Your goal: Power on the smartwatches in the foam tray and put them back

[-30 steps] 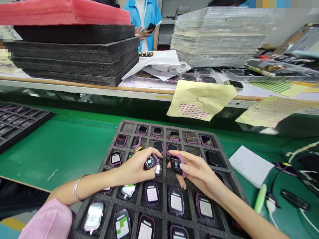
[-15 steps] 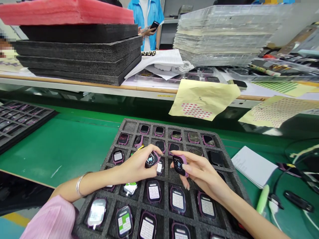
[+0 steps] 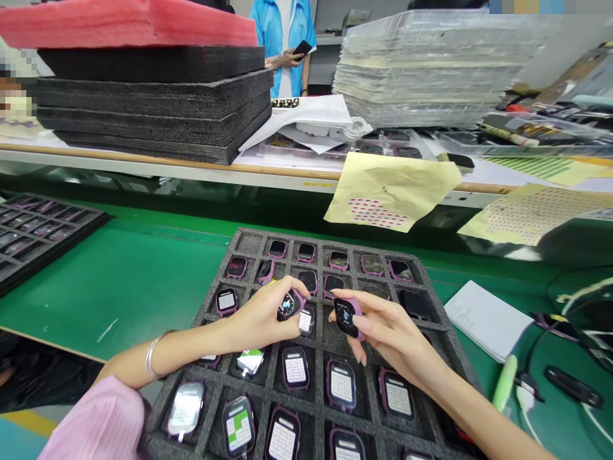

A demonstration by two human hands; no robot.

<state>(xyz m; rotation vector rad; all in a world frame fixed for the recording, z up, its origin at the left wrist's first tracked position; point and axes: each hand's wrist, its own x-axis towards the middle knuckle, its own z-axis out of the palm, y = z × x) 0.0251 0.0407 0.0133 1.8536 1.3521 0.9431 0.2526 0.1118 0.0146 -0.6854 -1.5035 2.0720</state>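
A dark grey foam tray (image 3: 218,381) with square compartments lies on the green table, many of them holding purple-framed watch units. Over its middle, my left hand (image 3: 268,313) grips a purple-framed watch (image 3: 288,305) whose lit screen shows a dial. To the right of it, my right hand (image 3: 387,326) holds another purple watch (image 3: 345,317) between thumb and fingers, its lit screen turned to the left. The two watches are apart. Below the hands, several watches, such as one (image 3: 295,368) in the tray, show white grid screens.
Black foam slabs (image 3: 153,105) under a pink one (image 3: 129,25) stand on the shelf, with stacked clear trays (image 3: 412,70) at right. A person in blue (image 3: 306,29) holds a phone behind. Another watch tray (image 3: 48,233) lies left; a white pad (image 3: 488,321) and cables lie right.
The watch in my right hand has shifted very slightly right, and the one in my left hand slightly left. The person behind has moved their phone a little to the right.
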